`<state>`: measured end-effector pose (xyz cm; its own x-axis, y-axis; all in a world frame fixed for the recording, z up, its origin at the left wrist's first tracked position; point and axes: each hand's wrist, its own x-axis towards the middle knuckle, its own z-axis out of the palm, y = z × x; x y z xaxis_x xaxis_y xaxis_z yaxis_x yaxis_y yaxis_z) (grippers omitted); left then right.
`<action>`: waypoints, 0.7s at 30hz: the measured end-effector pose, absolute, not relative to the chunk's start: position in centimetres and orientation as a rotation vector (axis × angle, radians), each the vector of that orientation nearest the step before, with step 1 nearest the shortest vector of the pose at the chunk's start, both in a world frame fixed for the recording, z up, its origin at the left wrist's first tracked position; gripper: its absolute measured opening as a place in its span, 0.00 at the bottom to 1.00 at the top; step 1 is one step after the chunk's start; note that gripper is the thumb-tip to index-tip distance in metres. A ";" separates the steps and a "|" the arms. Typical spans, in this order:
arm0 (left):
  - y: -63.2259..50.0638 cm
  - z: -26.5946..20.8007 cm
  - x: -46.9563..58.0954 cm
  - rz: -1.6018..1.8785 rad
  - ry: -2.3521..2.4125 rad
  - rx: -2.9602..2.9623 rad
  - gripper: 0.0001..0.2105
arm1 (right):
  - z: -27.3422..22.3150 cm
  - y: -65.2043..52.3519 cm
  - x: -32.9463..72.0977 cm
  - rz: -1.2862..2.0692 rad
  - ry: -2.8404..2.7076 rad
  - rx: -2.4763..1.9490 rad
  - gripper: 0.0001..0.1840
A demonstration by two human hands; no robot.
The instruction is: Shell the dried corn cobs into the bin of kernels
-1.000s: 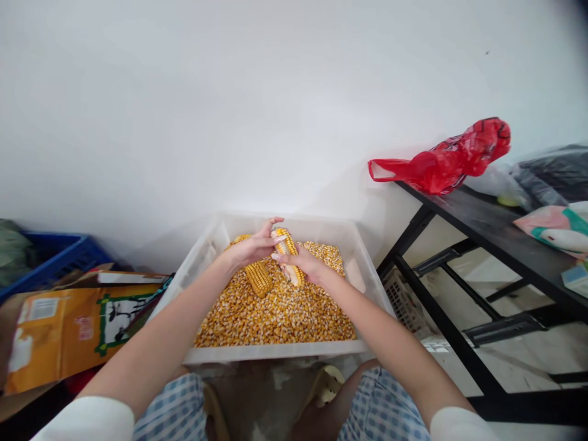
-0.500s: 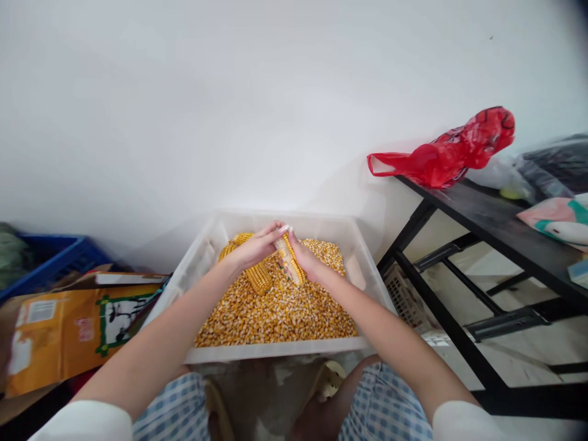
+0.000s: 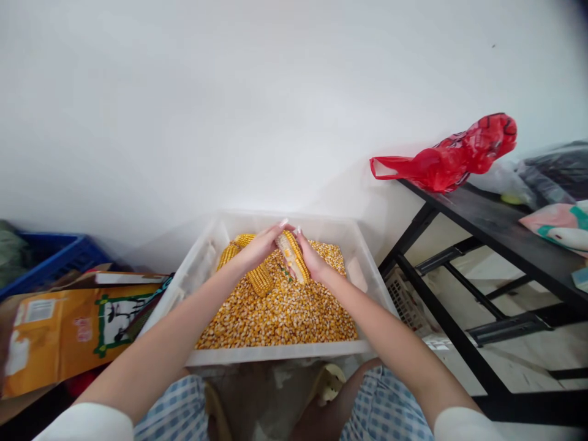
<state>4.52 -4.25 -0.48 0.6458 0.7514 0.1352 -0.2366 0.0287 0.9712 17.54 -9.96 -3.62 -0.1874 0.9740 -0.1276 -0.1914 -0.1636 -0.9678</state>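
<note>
Between my two hands is a corn cob [image 3: 294, 257], partly stripped: its left side shows pale bare cob, its right side rows of yellow kernels. My left hand [image 3: 264, 244] is closed around the cob's upper left side. On the other side, my right hand [image 3: 313, 257] wraps the cob with its thumb near the top. Beneath them loose corn kernels [image 3: 275, 318] fill a white plastic bin [image 3: 275, 352]. Whole ears of corn [image 3: 260, 279] lie on the kernels at the left, partly hidden by my left hand and forearm.
A black table [image 3: 500, 226] stands at the right, with a red plastic bag [image 3: 459, 156] and other bags on it. A pale basket [image 3: 404, 297] sits below. At the left are an orange cardboard box [image 3: 68, 337] and a blue crate [image 3: 68, 260]. A white wall rises behind.
The cob has turned slightly in my hands, showing more yellow kernels on its right side. My right thumb has moved a little away from my left hand. The ears in the bin stay put.
</note>
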 end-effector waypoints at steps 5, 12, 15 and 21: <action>-3.9 -1.5 4.9 0.985 0.740 1.474 0.21 | -3.9 -10.2 16.9 1.599 -1.080 -1.002 0.39; -4.7 -0.2 4.7 0.891 0.615 1.547 0.20 | -3.6 -10.1 17.1 1.577 -1.027 -0.965 0.36; -4.9 -0.3 4.9 0.973 0.728 1.622 0.18 | -3.7 -10.2 17.0 1.589 -1.011 -0.949 0.36; -4.9 -1.5 5.4 1.069 0.742 1.520 0.18 | -4.5 -10.0 16.5 1.461 -1.038 -0.996 0.35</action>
<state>5.42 -4.86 -1.47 0.4007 0.8848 0.2380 -0.0860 -0.2223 0.9712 16.47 -10.05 -4.48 -0.1168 0.9915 -0.0569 -0.2731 -0.0871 -0.9580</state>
